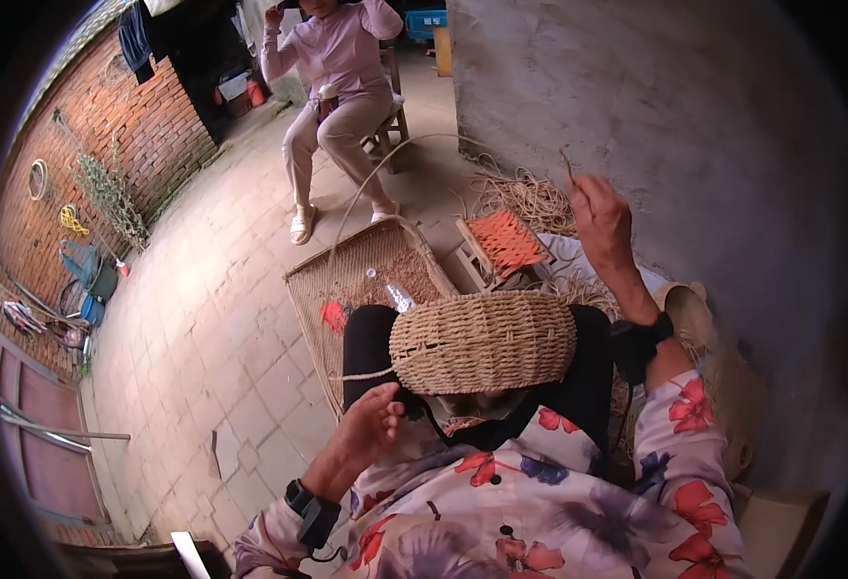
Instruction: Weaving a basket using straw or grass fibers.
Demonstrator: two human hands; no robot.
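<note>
We saw the woven basket point(482, 340) resting on the person's lap, over dark trousers, its wall of tan braided cord turned toward us. The right hand point(601, 217) was raised well apart from it, near the grey wall point(656, 106), thumb and fingertips pinched on a thin brown strand point(566, 159) whose tip stood up above them. The left hand point(374, 415) hung low beside the basket's left end, its fingers loosely curled; we could not tell whether they gripped anything. Just above that hand, a loose cord point(361, 376) reached out from the basket's left end, and a long pale strand point(358, 198) arched high over the floor, though we could not tell whether it ran to the right hand. Beyond the knees we found a flat woven tray point(310, 289) bearing brownish scraps, a red piece point(333, 317) and a clear bottle point(400, 296). To its right stood a small stool point(508, 241) with an orange woven seat, a heap of cord point(525, 200) just behind it. Farther off, another person point(337, 58) in pink sat with both arms raised.
</note>
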